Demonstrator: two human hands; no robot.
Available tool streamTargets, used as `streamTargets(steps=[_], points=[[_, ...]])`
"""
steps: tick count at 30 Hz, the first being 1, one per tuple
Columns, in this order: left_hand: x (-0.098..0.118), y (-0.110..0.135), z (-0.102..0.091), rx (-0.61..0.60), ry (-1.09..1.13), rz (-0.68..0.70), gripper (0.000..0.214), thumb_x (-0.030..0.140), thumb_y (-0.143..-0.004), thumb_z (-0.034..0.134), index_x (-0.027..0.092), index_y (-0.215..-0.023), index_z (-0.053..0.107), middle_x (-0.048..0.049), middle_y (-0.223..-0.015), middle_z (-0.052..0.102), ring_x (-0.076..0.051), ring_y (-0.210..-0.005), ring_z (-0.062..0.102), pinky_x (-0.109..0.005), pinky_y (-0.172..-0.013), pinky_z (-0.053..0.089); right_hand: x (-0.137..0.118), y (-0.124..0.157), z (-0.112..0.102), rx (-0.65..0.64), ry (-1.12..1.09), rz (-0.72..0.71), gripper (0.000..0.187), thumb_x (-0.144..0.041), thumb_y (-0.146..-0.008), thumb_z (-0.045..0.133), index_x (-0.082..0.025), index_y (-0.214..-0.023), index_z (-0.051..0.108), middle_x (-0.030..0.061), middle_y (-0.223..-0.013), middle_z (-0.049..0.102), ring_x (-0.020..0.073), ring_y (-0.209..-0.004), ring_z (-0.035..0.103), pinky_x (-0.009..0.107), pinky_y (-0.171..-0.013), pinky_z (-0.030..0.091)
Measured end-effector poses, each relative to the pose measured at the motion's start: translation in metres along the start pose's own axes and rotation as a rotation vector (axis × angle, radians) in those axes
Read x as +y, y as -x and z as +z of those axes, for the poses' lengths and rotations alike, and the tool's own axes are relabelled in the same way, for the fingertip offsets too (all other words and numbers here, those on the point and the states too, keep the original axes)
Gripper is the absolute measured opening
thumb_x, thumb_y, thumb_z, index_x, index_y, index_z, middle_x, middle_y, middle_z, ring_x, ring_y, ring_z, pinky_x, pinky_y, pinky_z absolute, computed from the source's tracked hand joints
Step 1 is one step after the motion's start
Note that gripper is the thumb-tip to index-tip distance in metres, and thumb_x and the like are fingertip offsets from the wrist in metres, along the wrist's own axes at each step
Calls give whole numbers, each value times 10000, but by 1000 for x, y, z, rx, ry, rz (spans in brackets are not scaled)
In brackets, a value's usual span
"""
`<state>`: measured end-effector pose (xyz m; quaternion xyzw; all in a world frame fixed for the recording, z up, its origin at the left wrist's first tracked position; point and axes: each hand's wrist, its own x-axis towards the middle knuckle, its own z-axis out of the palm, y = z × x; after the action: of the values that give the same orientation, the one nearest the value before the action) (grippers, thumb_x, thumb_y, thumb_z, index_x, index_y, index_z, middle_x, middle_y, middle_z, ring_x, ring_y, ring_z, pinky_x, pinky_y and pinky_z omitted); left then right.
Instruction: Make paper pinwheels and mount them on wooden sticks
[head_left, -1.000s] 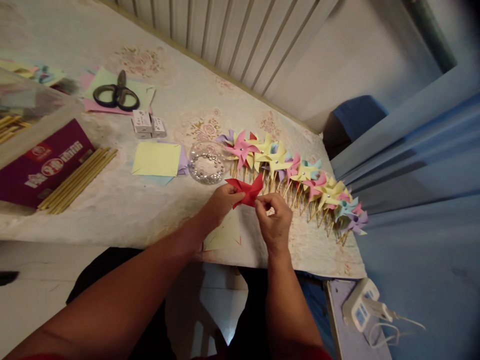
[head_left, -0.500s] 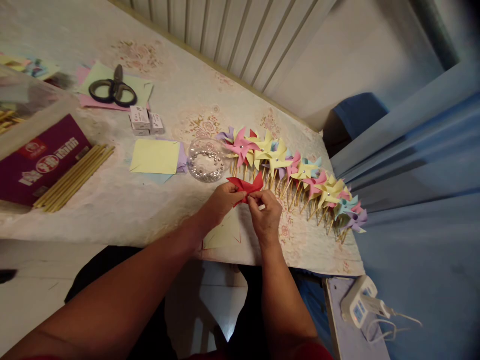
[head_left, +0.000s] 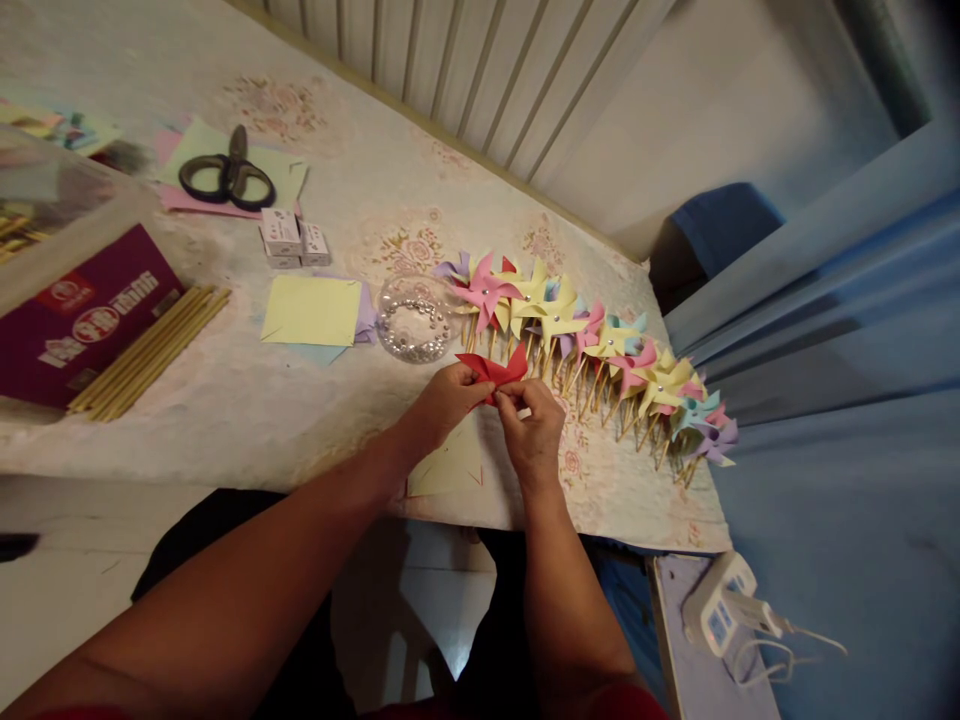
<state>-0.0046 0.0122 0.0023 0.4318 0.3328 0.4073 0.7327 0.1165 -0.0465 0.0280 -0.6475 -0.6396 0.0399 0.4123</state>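
Note:
A red paper pinwheel (head_left: 501,368) with folded blades is held between my hands above the near part of the table. My left hand (head_left: 448,400) is closed, pinching its left side. The fingers of my right hand (head_left: 531,420) are closed at its lower right edge; a small white bit shows between them, too small to name. Below my hands lies a pale yellow paper sheet (head_left: 448,468). Just beyond them stands a clear round dish (head_left: 390,345) of small shiny pins. Finished-looking pinwheels (head_left: 559,315) on sticks lie in a row to the right.
At the left, a bundle of sticks (head_left: 154,355) leans by a purple-labelled box (head_left: 82,310). Scissors (head_left: 229,180) rest on coloured paper, with small white boxes (head_left: 281,235) nearby. Yellow paper squares (head_left: 311,310) lie mid-table. A power strip (head_left: 716,610) sits at the lower right.
Both hands stay on the red pinwheel in nearly the same place. The view has shifted very slightly; nothing else visibly moves.

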Motion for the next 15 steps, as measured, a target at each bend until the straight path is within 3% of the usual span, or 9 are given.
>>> streamTargets(steps=[10,15], points=[[-1,-2,-2,48,-204,98,75,233,-702,666,165,-700,634,6,-667,601,-153,-698,542,-267,-634,426,2,0,-4,-53,15,35,159,-227,-877,595,-215,-725,640,9,-727,633,151,-675,565,285,-659,455],[-2,-2,-1,66,-310,150,40,198,-709,649,171,-685,630,-1,-668,614,-166,-723,555,-270,-650,442,5,2,-5,-71,77,-15,177,-228,-892,585,-216,-723,635,20,-736,622,167,-725,571,296,-689,449]])
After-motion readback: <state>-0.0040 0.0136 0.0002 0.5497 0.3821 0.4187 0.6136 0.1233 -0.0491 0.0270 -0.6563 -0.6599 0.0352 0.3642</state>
